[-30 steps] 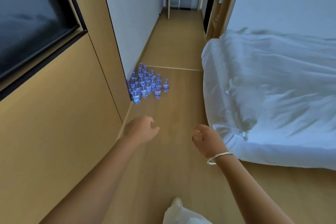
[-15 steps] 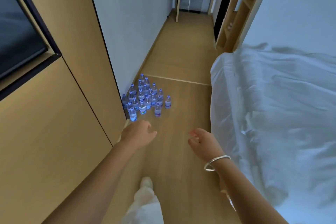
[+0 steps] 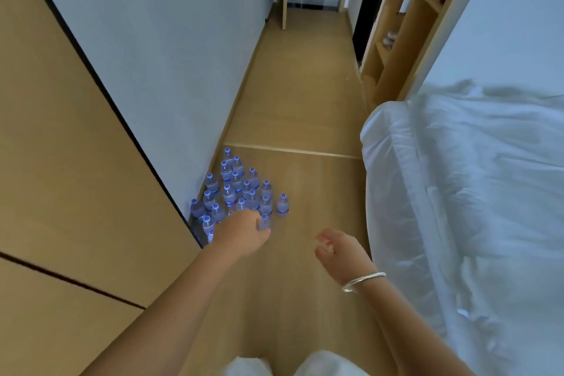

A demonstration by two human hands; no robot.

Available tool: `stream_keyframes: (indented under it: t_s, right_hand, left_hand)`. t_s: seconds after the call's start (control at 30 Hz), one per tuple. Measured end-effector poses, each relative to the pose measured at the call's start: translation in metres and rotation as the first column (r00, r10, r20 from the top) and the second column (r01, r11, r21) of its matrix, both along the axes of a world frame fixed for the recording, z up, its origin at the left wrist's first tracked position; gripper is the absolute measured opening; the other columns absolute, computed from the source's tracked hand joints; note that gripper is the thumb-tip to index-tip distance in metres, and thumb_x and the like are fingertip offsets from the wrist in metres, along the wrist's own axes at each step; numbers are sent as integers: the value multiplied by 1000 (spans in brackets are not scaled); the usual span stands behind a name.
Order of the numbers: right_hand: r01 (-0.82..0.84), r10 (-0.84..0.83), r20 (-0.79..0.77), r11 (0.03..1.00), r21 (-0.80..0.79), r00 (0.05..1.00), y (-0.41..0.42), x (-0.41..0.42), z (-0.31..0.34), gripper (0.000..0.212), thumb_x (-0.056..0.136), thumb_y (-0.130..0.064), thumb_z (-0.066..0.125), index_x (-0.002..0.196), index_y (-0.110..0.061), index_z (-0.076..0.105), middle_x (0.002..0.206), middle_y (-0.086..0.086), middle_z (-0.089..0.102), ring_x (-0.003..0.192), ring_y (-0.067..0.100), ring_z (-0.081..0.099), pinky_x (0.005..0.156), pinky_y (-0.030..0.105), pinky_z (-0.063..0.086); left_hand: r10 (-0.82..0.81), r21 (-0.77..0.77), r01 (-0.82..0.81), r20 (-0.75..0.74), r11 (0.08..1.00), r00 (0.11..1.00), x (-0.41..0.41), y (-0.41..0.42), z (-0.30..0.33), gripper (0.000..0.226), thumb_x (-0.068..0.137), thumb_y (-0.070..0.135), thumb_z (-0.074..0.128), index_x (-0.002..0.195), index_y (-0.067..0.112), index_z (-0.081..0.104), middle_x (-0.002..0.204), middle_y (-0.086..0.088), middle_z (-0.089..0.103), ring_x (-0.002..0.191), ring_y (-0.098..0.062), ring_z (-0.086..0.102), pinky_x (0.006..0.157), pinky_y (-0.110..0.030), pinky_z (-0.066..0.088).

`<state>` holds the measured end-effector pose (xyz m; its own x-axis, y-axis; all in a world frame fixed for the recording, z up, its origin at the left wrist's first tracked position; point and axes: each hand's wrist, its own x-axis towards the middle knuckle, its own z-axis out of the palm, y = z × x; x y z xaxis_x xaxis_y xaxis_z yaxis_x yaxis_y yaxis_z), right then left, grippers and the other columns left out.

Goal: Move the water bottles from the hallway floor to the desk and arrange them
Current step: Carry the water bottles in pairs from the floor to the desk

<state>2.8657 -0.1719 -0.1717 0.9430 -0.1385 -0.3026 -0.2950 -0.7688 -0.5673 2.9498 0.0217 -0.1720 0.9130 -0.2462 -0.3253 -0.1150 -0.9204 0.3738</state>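
Observation:
Several small clear water bottles [image 3: 236, 189] with blue caps and labels stand upright in a cluster on the wooden floor against the left wall. My left hand [image 3: 241, 233] reaches forward over the near edge of the cluster with loosely curled fingers, covering a few bottles; it holds nothing that I can see. A single bottle [image 3: 283, 204] stands apart at the right of the group. My right hand [image 3: 338, 249], with a silver bangle on the wrist, hangs relaxed over bare floor to the right and holds nothing. The desk is out of view.
A bed with rumpled white bedding [image 3: 464, 192] fills the right side. A wooden wall panel [image 3: 76, 162] and white wall [image 3: 171, 49] line the left. The hallway floor [image 3: 305, 85] runs ahead past open wooden shelves [image 3: 396, 36] to a doorway.
I have walked closer to the bottles. Both hands have moved forward, and the left hand now overlaps the near bottles of the cluster.

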Motion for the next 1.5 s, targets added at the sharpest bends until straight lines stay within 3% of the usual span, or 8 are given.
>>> stream_keyframes:
  t_s: [0.1, 0.2, 0.4, 0.57, 0.73, 1.0, 1.33, 1.5]
  right_hand:
    - [-27, 25, -70, 999, -21, 997, -11, 43, -12, 33, 89, -24, 49, 121, -17, 56, 118, 1, 62, 105, 18, 57, 87, 26, 44]
    - [-62, 57, -137, 998, -33, 989, -27, 92, -28, 36, 90, -26, 48, 125, -18, 53, 122, 2, 61, 110, 21, 57, 92, 29, 46]
    - [-167, 155, -251, 986, -26, 956, -64, 201, -61, 37, 91, -26, 45, 127, -18, 50, 125, 3, 59, 111, 22, 56, 91, 28, 45]
    - [-246, 232, -336, 969, 2, 913, -87, 279, -84, 35, 92, -24, 44, 125, -14, 51, 126, 6, 57, 111, 25, 55, 92, 32, 45]
    - [-254, 245, -465, 966, 43, 851, -98, 335, -137, 39, 93, -24, 43, 130, -13, 44, 131, 7, 54, 117, 26, 52, 95, 32, 43]
    - [-253, 226, -572, 967, 34, 788, -81, 409, -337, 46, 94, -29, 45, 135, -11, 41, 139, 6, 45, 126, 18, 43, 98, 21, 30]
    - [2, -60, -524, 994, -110, 850, -61, 473, -618, 73, 81, -38, 65, 139, -9, 30, 136, 11, 37, 122, 31, 44, 96, 37, 37]
    - [83, -76, -397, 997, 1, 914, -78, 499, -686, 97, 69, -25, 80, 145, -12, 21, 141, 11, 35, 126, 27, 41, 98, 23, 30]
  left_hand:
    - [-29, 16, 30, -56, 999, 998, 34, -11, -25, 20, 88, 39, 52, 94, 20, 50, 89, 7, 53, 89, -19, 55, 59, -25, 32]
    - [-6, 20, 8, -87, 1000, 996, 73, -23, -50, 38, 88, 43, 53, 118, 21, 49, 114, 5, 57, 104, -19, 54, 71, -27, 33]
    - [59, 35, -54, -156, 998, 986, 161, -58, -89, 20, 88, 39, 53, 87, 22, 43, 89, 7, 51, 90, -17, 56, 65, -28, 32]
    - [137, 7, -140, -263, 990, 955, 229, -93, -119, 31, 90, 31, 52, 119, 20, 52, 112, 0, 58, 103, -22, 58, 79, -31, 47]
    - [253, 46, -259, -433, 965, 865, 267, -96, -185, 48, 88, 35, 53, 132, 21, 41, 124, -1, 54, 114, -21, 53, 94, -33, 44]
    - [417, 114, -457, -642, 882, 644, 307, -85, -383, 74, 85, 42, 58, 145, 17, 23, 143, -8, 39, 130, -22, 43, 102, -33, 39]
    - [560, 112, -631, -596, 768, 575, 340, -75, -636, 94, 78, 35, 72, 149, 14, 14, 150, -8, 29, 136, -24, 34, 105, -34, 32]
    - [466, -111, -612, -548, 783, 695, 347, -71, -693, 91, 70, 29, 82, 143, 17, 30, 143, -6, 41, 128, -24, 42, 101, -28, 35]
